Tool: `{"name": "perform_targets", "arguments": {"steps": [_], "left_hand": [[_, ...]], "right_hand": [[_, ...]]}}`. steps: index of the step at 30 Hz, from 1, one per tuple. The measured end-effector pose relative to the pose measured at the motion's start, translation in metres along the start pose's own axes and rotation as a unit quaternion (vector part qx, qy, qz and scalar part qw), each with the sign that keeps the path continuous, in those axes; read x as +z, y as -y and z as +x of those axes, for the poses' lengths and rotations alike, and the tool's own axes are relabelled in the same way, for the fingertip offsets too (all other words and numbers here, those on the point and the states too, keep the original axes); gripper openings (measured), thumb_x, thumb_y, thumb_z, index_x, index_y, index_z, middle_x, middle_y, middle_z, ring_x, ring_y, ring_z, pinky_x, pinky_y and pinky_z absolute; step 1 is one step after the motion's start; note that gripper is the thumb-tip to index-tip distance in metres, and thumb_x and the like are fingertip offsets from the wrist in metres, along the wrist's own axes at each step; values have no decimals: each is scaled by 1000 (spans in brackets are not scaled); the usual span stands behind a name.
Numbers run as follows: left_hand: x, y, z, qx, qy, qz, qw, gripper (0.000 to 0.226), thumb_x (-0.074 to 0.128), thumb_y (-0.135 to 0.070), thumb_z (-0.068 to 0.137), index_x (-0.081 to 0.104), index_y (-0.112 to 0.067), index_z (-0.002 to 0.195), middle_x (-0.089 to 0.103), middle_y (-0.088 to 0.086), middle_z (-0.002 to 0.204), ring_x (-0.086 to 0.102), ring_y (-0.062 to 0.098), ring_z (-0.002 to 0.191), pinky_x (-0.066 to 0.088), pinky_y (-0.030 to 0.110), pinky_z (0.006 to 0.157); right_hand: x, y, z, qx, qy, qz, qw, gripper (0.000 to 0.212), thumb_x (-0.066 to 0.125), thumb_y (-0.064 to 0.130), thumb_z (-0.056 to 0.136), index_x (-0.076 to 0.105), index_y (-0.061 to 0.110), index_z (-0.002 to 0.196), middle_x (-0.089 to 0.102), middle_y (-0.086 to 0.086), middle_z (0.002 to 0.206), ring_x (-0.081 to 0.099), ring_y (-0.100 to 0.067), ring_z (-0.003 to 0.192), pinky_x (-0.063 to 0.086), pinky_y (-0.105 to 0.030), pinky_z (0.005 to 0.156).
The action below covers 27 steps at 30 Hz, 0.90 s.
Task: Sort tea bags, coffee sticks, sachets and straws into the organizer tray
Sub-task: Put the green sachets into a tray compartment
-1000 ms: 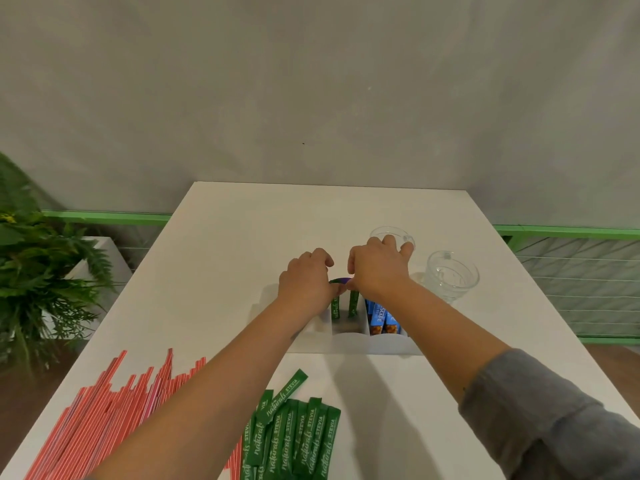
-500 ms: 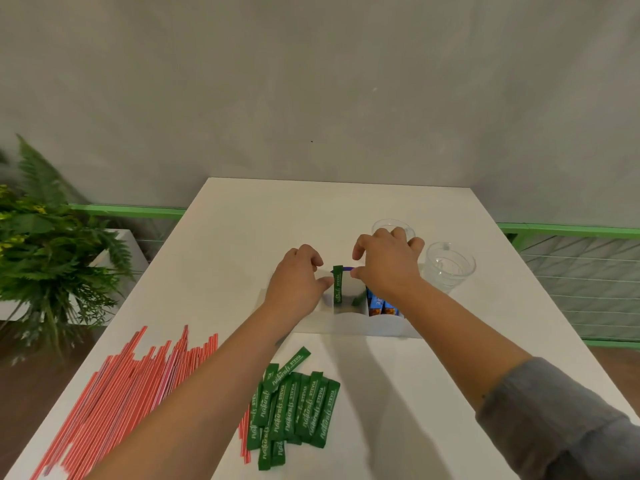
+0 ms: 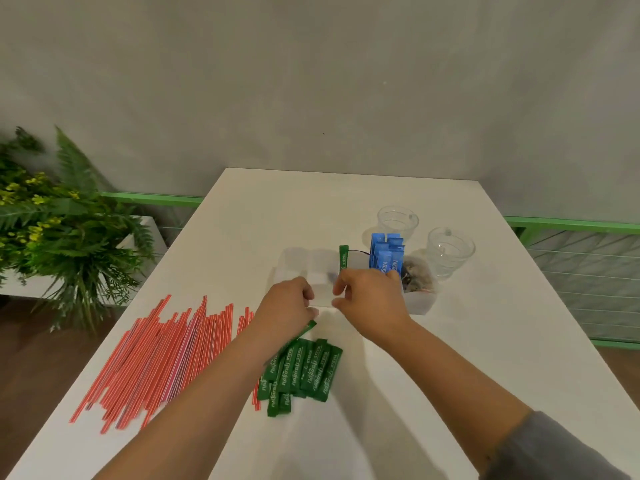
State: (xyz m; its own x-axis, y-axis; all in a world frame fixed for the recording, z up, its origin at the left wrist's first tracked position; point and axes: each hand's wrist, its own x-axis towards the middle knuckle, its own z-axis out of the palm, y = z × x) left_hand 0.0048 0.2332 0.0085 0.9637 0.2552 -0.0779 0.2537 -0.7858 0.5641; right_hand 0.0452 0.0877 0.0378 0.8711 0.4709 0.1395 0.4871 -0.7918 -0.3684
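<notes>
Both my left hand [image 3: 289,306] and right hand [image 3: 367,299] hung loosely curled at the tray's [image 3: 420,303] near edge, gripping nothing I could see. Blue coffee sticks [image 3: 385,254], tea bags [image 3: 417,278] and one green sachet [image 3: 343,258] stood sorted. The other green sachets [image 3: 304,370] and red straws [image 3: 166,355] lay unsorted on the white table [image 3: 450,358]. Two glass cups [image 3: 449,247] and a plant [image 3: 59,220] sat against a grey wall.

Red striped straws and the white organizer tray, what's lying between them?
In the head view, the left hand and the pile of green sachets lie between the straws and the tray.
</notes>
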Motion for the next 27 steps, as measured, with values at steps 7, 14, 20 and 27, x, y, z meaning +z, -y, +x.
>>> {"name": "perform_targets", "arguments": {"steps": [7,14,20,27], "left_hand": [[17,12,-15,-29,21,86,996,23,63,-27,85,57,-20,106,61,1,108,58,19,99,49,37,87],[27,15,-20,-35,23,120,992,24,59,-22,88,53,-17,111,60,3,109,58,20,98,48,34,84],[31,16,-20,-35,18,106,994,25,56,-9,87,51,-13,111,61,6,105,58,22,94,49,35,80],[29,12,-15,-41,-13,76,996,30,47,-5,88,54,-15,116,63,6,106,59,21,92,43,29,72]], "right_hand": [[19,-6,-27,62,187,-31,980,25,62,42,85,60,25,103,65,4,107,57,-17,103,30,-38,96],[43,1,-37,103,249,-48,962,49,64,50,80,49,19,114,62,1,112,57,-21,105,36,-37,88],[54,5,-36,123,222,-82,964,32,64,30,81,48,21,108,63,1,105,59,-20,99,32,-32,78],[54,3,-31,148,207,-39,966,34,70,21,78,50,17,106,59,-4,108,59,-22,98,42,-30,71]]}}
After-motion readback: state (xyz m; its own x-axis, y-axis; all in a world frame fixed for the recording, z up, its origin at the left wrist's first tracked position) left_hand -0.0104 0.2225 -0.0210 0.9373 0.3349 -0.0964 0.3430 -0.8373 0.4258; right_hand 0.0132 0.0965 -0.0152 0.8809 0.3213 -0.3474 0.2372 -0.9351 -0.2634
